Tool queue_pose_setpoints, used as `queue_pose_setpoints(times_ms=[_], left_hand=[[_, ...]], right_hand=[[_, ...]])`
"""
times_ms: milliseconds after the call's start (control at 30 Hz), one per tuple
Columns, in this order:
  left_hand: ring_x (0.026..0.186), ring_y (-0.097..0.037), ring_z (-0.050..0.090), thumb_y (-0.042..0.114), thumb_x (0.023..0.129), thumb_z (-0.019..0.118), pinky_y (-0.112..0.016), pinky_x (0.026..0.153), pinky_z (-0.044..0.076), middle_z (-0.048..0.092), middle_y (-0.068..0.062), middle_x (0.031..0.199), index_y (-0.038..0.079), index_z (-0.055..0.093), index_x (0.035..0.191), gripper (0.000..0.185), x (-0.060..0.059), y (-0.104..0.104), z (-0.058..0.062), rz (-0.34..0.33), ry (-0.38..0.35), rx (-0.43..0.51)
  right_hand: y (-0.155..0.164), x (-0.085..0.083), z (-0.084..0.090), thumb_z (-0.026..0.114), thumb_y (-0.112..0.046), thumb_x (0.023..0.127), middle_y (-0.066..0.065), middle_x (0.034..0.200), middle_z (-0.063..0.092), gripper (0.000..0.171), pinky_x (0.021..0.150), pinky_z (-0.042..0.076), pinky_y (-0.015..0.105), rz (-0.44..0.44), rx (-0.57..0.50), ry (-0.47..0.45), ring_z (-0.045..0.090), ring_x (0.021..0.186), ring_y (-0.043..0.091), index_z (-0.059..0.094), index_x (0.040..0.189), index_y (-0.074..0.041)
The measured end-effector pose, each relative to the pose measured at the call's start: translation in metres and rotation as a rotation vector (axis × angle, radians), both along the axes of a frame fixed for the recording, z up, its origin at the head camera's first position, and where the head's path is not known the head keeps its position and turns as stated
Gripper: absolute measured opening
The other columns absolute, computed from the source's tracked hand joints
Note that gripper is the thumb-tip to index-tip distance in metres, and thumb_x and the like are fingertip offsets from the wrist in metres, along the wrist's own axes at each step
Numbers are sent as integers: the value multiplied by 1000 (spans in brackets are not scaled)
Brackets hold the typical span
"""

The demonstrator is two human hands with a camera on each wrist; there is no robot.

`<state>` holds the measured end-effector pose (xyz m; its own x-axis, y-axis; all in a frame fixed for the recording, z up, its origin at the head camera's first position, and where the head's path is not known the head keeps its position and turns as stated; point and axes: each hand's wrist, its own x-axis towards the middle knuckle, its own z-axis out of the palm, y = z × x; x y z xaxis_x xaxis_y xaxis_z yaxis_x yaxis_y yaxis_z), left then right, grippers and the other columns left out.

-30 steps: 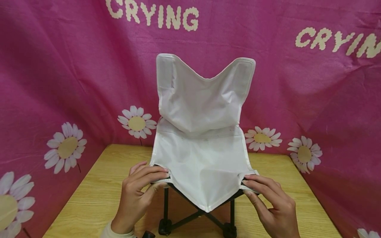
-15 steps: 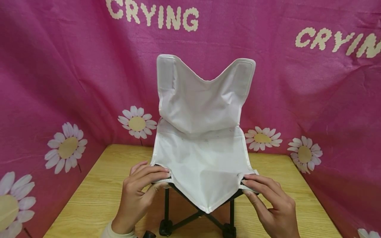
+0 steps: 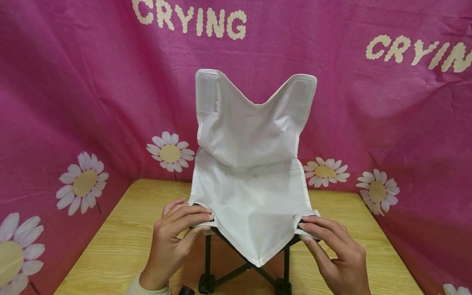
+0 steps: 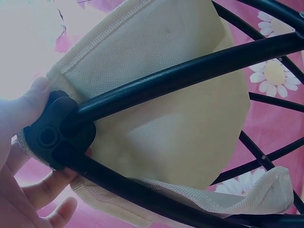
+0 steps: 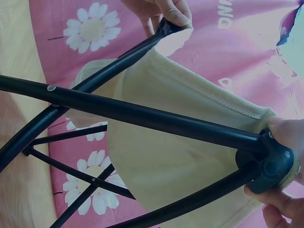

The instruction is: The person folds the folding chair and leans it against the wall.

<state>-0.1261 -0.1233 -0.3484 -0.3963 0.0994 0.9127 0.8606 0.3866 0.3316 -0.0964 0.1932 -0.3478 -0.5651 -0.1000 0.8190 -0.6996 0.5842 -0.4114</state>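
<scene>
A small folding chair with a white fabric seat and black tube legs stands on the table in the head view. My left hand pinches the seat's front left corner, thumb below and fingers on top. At the front right corner, my right hand grips the fabric the same way. From beneath, the left wrist view has a black plastic joint between the left thumb and fingers. A matching joint sits in the right hand's grip in the right wrist view. The white backrest rises behind the seat, its top corners pointing up.
The wooden table carries the chair. A pink cloth with daisies and lettering hangs behind and at both sides. A small black object shows at the bottom edge beside the left sleeve.
The backrest top and the seat's front point have dropped slightly in view. My left hand has shifted a little to the right. Both hands keep hold of the front corners.
</scene>
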Motion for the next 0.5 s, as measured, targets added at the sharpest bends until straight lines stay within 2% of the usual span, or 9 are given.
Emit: queue_pose_setpoints(times_ms=[500], left_hand=[[91, -18, 65, 16, 79, 77, -38, 104, 33, 72, -5, 97, 12, 76, 94, 16, 1, 2, 1, -10, 1, 14]], right_hand=[[-3, 2, 2, 79, 15, 64, 7, 111, 67, 49, 90, 44, 12, -3, 0, 6, 59, 103, 12, 73, 107, -10]])
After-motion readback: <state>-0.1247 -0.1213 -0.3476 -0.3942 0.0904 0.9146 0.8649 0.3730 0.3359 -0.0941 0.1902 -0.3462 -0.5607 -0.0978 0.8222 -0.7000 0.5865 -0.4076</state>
